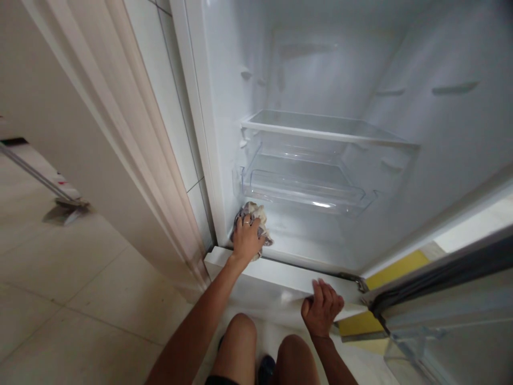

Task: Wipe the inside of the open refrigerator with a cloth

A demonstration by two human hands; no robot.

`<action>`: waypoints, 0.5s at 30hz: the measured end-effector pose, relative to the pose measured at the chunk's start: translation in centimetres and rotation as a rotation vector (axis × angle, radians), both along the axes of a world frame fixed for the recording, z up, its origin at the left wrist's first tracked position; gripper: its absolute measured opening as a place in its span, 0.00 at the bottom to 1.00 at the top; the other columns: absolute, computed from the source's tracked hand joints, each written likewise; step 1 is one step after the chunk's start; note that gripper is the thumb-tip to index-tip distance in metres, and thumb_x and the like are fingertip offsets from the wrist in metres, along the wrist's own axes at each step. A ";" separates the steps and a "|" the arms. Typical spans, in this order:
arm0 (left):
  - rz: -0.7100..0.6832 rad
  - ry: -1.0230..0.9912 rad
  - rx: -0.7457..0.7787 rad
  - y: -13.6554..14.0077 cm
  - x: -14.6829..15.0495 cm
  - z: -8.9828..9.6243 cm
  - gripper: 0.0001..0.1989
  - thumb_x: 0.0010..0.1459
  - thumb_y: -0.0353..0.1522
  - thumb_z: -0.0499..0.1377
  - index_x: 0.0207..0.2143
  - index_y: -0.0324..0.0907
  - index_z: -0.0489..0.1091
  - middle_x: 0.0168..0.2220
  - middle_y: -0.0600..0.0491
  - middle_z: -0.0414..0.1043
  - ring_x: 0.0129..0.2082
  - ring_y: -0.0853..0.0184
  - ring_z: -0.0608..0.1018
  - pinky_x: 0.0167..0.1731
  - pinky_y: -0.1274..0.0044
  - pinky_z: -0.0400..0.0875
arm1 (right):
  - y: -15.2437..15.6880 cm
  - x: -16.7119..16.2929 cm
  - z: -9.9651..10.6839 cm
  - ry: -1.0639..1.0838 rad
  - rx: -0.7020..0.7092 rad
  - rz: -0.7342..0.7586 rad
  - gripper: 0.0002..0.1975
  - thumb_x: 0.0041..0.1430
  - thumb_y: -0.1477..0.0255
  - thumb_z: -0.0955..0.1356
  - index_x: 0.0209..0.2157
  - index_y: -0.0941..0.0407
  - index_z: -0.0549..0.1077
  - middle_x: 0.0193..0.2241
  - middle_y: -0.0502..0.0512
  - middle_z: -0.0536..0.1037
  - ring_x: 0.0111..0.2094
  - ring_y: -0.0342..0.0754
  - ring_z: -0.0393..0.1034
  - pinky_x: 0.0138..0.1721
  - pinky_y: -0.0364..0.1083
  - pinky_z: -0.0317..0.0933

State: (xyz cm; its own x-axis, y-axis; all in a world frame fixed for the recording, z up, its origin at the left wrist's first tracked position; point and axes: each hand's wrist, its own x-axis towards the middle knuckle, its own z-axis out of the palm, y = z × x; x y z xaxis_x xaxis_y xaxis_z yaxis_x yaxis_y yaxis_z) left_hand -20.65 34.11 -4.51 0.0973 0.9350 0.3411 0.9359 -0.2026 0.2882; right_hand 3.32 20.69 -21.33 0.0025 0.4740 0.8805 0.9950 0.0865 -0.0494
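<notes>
My left hand (247, 238) presses a crumpled, patterned cloth (256, 212) into the front left corner of the refrigerator's floor; its fingers are curled over the cloth, and a ring shows on one of them. At the right, my right hand (321, 306) grips the top edge of the white lower door (276, 277), fingers bent and close together. Around the cloth is the white refrigerator interior (304, 232). Just above it hangs a clear plastic drawer (304, 187), below a glass shelf (324, 124).
The open refrigerator door (460, 321), with a dark gasket and a clear bin (412, 347), stands at the right. A pale wooden door frame (140, 139) rises close on the left. Beyond it, a blurred mop-like tool (66, 208) rests on the tiled floor (80, 299). My knees are below.
</notes>
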 end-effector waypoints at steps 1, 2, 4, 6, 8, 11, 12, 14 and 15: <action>-0.025 -0.014 0.027 -0.1 -0.6 -0.6 0.26 0.56 0.35 0.65 0.58 0.44 0.70 0.63 0.42 0.65 0.64 0.47 0.65 0.63 0.61 0.65 | 0.0 0.0 0.0 -0.001 -0.002 0.003 0.24 0.61 0.75 0.64 0.60 0.60 0.66 0.48 0.69 0.75 0.52 0.61 0.67 0.55 0.63 0.57; -0.044 -0.021 0.056 -0.2 -1.1 -1.2 0.27 0.56 0.34 0.65 0.59 0.45 0.70 0.63 0.42 0.65 0.64 0.49 0.65 0.63 0.62 0.65 | 0.0 0.1 0.0 -0.001 -0.003 0.006 0.24 0.62 0.75 0.64 0.60 0.60 0.66 0.48 0.69 0.76 0.52 0.61 0.67 0.55 0.63 0.57; -0.072 -0.004 0.122 0.0 -2.2 -2.3 0.28 0.57 0.33 0.64 0.61 0.46 0.69 0.64 0.42 0.64 0.65 0.49 0.65 0.64 0.61 0.65 | 0.0 0.1 0.0 0.001 0.005 0.010 0.25 0.62 0.76 0.63 0.61 0.60 0.66 0.48 0.68 0.76 0.52 0.61 0.67 0.56 0.63 0.56; -0.116 0.061 0.189 0.5 -2.9 -3.1 0.27 0.58 0.31 0.63 0.61 0.46 0.70 0.66 0.42 0.63 0.67 0.48 0.63 0.64 0.59 0.64 | 0.0 0.0 0.0 0.002 0.015 0.015 0.27 0.62 0.76 0.63 0.63 0.60 0.64 0.48 0.68 0.75 0.52 0.61 0.67 0.56 0.63 0.56; -0.172 0.148 0.244 1.5 -3.5 -3.3 0.23 0.60 0.29 0.61 0.58 0.47 0.72 0.66 0.43 0.63 0.68 0.48 0.62 0.64 0.57 0.64 | 0.1 0.0 0.0 -0.005 0.020 0.015 0.29 0.62 0.77 0.63 0.65 0.60 0.62 0.48 0.68 0.75 0.53 0.61 0.66 0.56 0.63 0.56; -0.252 0.294 0.316 3.3 -4.0 -2.4 0.19 0.63 0.27 0.56 0.54 0.46 0.75 0.66 0.43 0.64 0.68 0.48 0.62 0.64 0.56 0.63 | 0.2 -0.1 0.0 -0.025 0.016 0.007 0.31 0.63 0.77 0.63 0.67 0.61 0.59 0.48 0.69 0.75 0.53 0.61 0.66 0.55 0.63 0.56; -0.282 0.333 0.338 4.0 -4.0 -1.9 0.18 0.63 0.26 0.55 0.53 0.45 0.76 0.66 0.43 0.64 0.68 0.48 0.63 0.64 0.55 0.62 | 0.2 -0.1 0.0 -0.028 0.018 0.004 0.31 0.63 0.78 0.63 0.67 0.61 0.59 0.48 0.69 0.75 0.52 0.62 0.66 0.55 0.63 0.56; -0.339 0.388 0.351 5.3 -3.8 -0.6 0.18 0.64 0.26 0.56 0.53 0.46 0.75 0.66 0.44 0.65 0.67 0.48 0.64 0.65 0.53 0.59 | 0.3 -0.1 0.1 -0.031 0.026 0.004 0.31 0.63 0.78 0.62 0.68 0.62 0.58 0.48 0.70 0.75 0.52 0.62 0.66 0.54 0.63 0.56; -0.353 0.401 0.334 6.0 -3.6 0.0 0.17 0.63 0.27 0.57 0.53 0.46 0.75 0.65 0.44 0.66 0.66 0.48 0.65 0.66 0.52 0.57 | 0.3 -0.2 0.1 -0.031 0.031 0.005 0.32 0.63 0.78 0.62 0.68 0.62 0.58 0.47 0.70 0.75 0.52 0.62 0.66 0.54 0.63 0.56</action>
